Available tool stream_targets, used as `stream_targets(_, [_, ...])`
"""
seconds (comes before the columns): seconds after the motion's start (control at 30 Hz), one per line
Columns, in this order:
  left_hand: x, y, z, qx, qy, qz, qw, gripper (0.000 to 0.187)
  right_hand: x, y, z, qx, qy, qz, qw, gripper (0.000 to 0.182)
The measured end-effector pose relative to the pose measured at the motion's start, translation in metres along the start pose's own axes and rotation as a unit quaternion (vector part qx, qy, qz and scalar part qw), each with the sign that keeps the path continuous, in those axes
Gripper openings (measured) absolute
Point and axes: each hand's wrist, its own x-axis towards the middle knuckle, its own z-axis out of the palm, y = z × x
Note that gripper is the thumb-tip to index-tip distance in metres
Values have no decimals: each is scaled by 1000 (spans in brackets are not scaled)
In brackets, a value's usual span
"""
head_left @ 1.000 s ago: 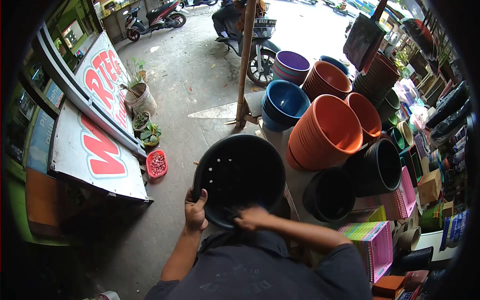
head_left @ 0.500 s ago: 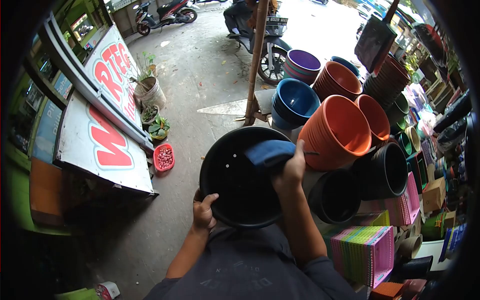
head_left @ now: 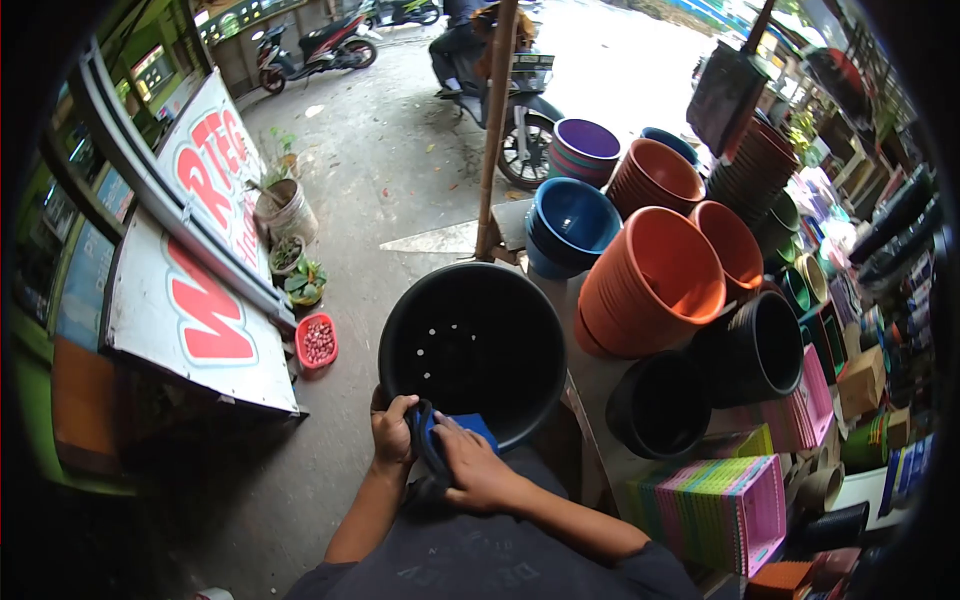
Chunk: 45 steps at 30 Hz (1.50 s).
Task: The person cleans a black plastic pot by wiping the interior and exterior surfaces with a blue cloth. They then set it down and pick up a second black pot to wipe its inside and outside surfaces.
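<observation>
A large round black pot (head_left: 480, 340) is held in front of my body, its mouth facing me, with several small white spots showing at its bottom. My left hand (head_left: 393, 437) is closed on the lower left of its rim, thumb on top. A blue cloth with a dark edge (head_left: 470, 428) lies over the near rim, under my right hand (head_left: 470, 462). The fingers of my right hand press the cloth against the rim, close beside my left hand. Part of the cloth is hidden under those fingers.
To the right stand stacks of orange pots (head_left: 650, 285), blue pots (head_left: 573, 225) and black pots (head_left: 750, 345), plus pink and green baskets (head_left: 710, 510). A bamboo pole (head_left: 497, 130) rises ahead. On the left are a white sign (head_left: 195, 310) and a red basket (head_left: 317, 342). A person sits on a motorbike (head_left: 525, 130) beyond.
My right hand has moved with the blue cloth from the pot's right side down to the near rim beside my left hand. The pot's inside shows more fully now.
</observation>
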Motion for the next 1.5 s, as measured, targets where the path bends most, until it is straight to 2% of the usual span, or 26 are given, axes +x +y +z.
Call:
stream_targets(0.1, [-6, 7, 8, 31, -16, 19, 999, 26, 18, 3, 7, 3, 65, -5, 998, 83])
stream_targets(0.17, [-2, 3, 0, 31, -25, 24, 999, 28, 27, 0, 4, -20, 37, 48, 998, 80])
stream_targets(0.23, [3, 5, 0, 27, -33, 35, 998, 31, 28, 9, 11, -75, 60, 22, 995, 76])
stream_targets(0.3, [0, 11, 7, 8, -40, 86, 995, 39, 22, 24, 19, -130, 79, 0, 988, 72])
stream_targets(0.37, [-2, 28, 11, 11, -43, 82, 996, 42, 12, 48, 17, -227, 110, -107, 962, 56])
stream_targets(0.4, [-3, 38, 13, 17, -42, 76, 996, 45, 7, 65, 11, -231, 113, -108, 960, 56])
stream_targets(0.47, [-5, 56, 17, 24, -57, 71, 996, 46, -3, 93, -8, -317, 138, -233, 909, 43])
stream_targets(0.57, [-6, 64, 15, 41, -68, 53, 995, 47, -10, 99, -29, -364, 163, -261, 879, 33])
stream_targets(0.67, [7, 45, 4, 83, -31, 121, 989, 50, -3, 82, -41, -341, 177, -252, 888, 32])
stream_targets(0.73, [-17, 28, 34, 137, 30, 147, 979, 74, 11, 73, -33, -326, 179, -243, 896, 33])
stream_targets(0.8, [-17, -18, 22, 240, 40, 307, 920, 84, 21, 65, -19, -282, 208, -181, 919, 35])
stream_targets(0.87, [-19, -8, 32, 202, 31, 285, 937, 90, 30, 76, -6, -267, 223, -189, 918, 36])
stream_targets(0.93, [-8, -2, 18, 189, -26, 293, 937, 91, 32, 82, 1, -243, 207, -185, 930, 35])
stream_targets(1.0, [-2, 26, 2, 149, -36, 220, 963, 92, 24, 91, -5, -272, 183, -211, 921, 34])
stream_targets(1.03, [-15, 63, 14, 149, -47, 157, 975, 93, 19, 97, -13, -300, 164, -230, 911, 34])
stream_targets(1.07, [-9, 84, 4, 161, -95, 162, 969, 94, 14, 107, -25, -303, 149, -237, 911, 32])
stream_targets(1.13, [-16, 115, 1, 179, -127, 113, 969, 94, 10, 118, -42, -331, 149, -258, 895, 31])
stream_targets(1.2, [-12, 109, -9, 195, -104, 104, 970, 89, 11, 113, -47, -350, 156, -267, 884, 30])
stream_targets(1.27, [-7, 97, -15, 126, -11, 116, 985, 80, 15, 97, -50, -366, 163, -276, 873, 30])
stream_targets(1.3, [-5, 72, -27, 160, 43, 160, 973, 65, 19, 88, -49, -351, 170, -263, 883, 30])
stream_targets(1.33, [0, 40, -56, 198, 83, 53, 975, 67, 24, 79, -48, -336, 175, -249, 891, 31])
stream_targets(1.37, [-6, 5, -53, 219, 98, 121, 963, 66, 27, 73, -44, -343, 174, -233, 893, 33])
stream_targets(1.4, [-24, -2, -12, 225, 71, 237, 942, 68, 30, 70, -35, -345, 171, -237, 892, 33])
stream_targets(1.47, [-24, 1, -4, 153, 36, 183, 970, 68, 31, 69, -20, -322, 208, -199, 902, 36])
stream_targets(1.5, [-23, 9, -4, 181, 5, 167, 969, 70, 30, 73, -20, -310, 181, -201, 911, 36])
